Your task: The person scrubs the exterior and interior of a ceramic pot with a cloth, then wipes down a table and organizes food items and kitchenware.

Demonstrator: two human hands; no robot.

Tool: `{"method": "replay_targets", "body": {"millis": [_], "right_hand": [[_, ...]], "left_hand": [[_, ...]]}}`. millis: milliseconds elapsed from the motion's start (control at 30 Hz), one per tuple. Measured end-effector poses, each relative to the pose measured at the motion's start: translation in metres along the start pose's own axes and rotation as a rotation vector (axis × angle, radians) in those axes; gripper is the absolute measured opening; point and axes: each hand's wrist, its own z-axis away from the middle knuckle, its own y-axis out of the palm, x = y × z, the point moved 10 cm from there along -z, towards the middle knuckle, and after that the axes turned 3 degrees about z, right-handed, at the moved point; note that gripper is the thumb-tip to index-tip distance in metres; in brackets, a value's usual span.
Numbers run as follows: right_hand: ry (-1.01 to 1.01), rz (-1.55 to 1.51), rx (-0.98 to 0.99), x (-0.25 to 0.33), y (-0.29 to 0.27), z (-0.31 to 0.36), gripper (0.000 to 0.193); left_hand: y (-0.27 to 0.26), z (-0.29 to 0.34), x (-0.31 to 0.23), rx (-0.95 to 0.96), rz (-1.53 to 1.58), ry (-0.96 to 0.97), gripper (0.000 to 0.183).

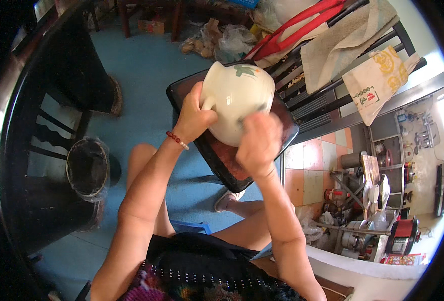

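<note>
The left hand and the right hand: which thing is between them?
In the head view, the cream pot fills the stretch between the left hand and the right hand.

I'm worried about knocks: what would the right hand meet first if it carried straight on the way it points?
Most likely the cream jug, directly ahead of the right hand in this view. Blur hides whether they touch, and the depth is uncertain.
</note>
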Motion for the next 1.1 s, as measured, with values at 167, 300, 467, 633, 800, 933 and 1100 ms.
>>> {"method": "replay_targets", "body": {"millis": [167,300,467,633,800,933,1100], "right_hand": [[0.142,0.038,0.7,0.008,0.049,0.028,0.024],[0.057,-0.074,0.062,0.02,-0.004,0.049,0.022],[0.405,-0.098,-0.066,-0.022,-0.021,0.039,0.026],[0.434,-0.045,-0.104,-0.016,-0.019,0.038,0.027],[0.517,-0.047,-0.092,-0.012,-0.011,0.04,0.025],[0.608,-0.089,-0.047,-0.023,-0.005,0.032,0.023],[0.588,-0.133,-0.014,-0.034,-0.008,0.009,0.02]], "left_hand": [[-0.005,-0.003,-0.006,0.013,-0.018,0.053,0.044],[0.002,-0.002,-0.006,-0.001,0.028,0.088,0.045],[-0.001,0.0,-0.009,0.012,-0.029,0.045,0.046],[0.0,-0.001,-0.009,0.013,0.0,0.059,0.046],[-0.001,-0.001,-0.004,0.045,-0.075,0.042,0.054],[0.001,0.0,-0.006,0.021,-0.056,0.087,0.055],[0.003,0.001,-0.005,0.035,0.001,0.089,0.057]]}}
